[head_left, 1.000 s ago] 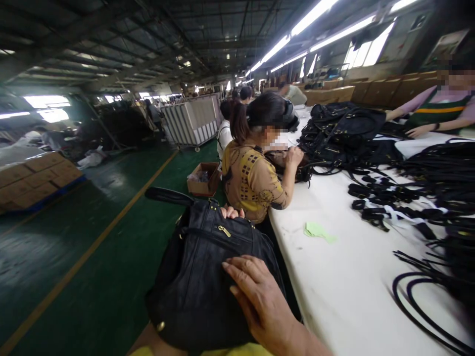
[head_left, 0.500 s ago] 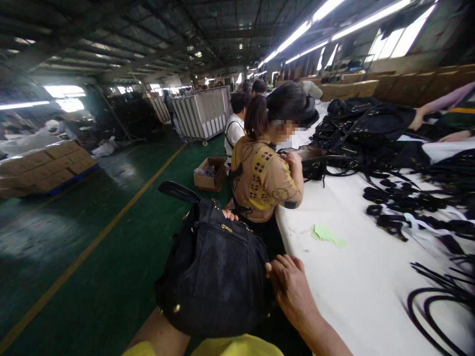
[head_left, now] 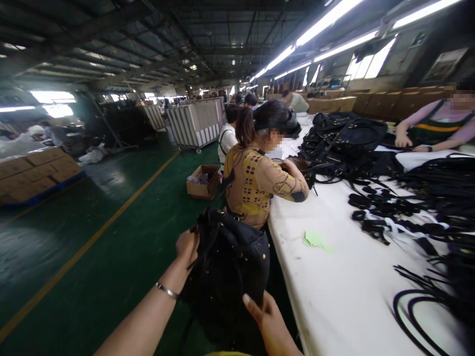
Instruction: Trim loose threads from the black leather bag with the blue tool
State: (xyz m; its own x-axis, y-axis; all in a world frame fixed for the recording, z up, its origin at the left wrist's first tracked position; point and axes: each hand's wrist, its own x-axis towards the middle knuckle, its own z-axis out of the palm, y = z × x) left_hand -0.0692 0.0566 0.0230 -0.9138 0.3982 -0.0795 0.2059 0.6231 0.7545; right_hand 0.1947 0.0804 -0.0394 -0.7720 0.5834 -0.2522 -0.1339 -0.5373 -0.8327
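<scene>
Black leather handbag (head_left: 232,262), low centre of frame, is gripped by left hand (head_left: 186,247) and right hand (head_left: 269,324) beside the worktop (head_left: 334,287); loose grip could drop it.

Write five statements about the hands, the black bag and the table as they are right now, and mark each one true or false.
1. The left hand grips the black bag at its upper left side. True.
2. The right hand rests flat on the white table. False: it is at the bag's lower right edge, off the table.
3. A green scrap of paper lies on the white table. True.
4. The bag sits on the table among the black straps. False: it is held off the table's near edge, over the green floor.
5. The left wrist wears a bracelet. True.
</scene>
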